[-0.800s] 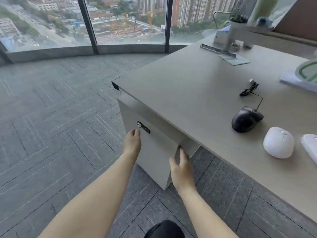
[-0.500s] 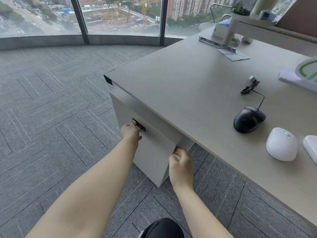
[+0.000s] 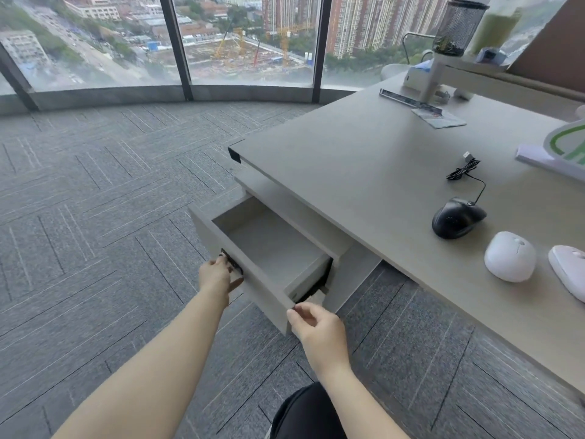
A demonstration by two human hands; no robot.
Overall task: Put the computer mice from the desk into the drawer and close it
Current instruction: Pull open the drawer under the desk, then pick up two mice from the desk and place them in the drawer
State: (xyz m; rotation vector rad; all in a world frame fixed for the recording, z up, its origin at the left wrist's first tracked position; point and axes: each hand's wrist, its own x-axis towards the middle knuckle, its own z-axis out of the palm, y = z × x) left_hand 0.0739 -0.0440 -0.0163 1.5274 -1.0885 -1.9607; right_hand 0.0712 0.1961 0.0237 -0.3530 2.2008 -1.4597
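The grey drawer [image 3: 253, 282] under the desk's left corner stands pulled out, its inside bare. My left hand [image 3: 218, 275] grips the drawer front at its dark handle. My right hand [image 3: 316, 324] is at the drawer front's right corner, fingers curled, thumb touching the edge. On the desk [image 3: 364, 160] to the right lie three mice: a black wired mouse [image 3: 457, 217] with its coiled cable, a round white mouse [image 3: 509, 256], and a second white mouse [image 3: 569, 274] cut off by the frame's right edge.
At the desk's far end stand a monitor riser [image 3: 474, 79] with a mesh pen cup [image 3: 457, 26], a ruler [image 3: 408, 101] and a leaflet [image 3: 438, 118]. A green-and-white object [image 3: 566, 144] lies at the right edge. Grey carpet and large windows lie to the left.
The drawer has slid out from shut to open, pulled toward me by both hands. The mice have not moved.
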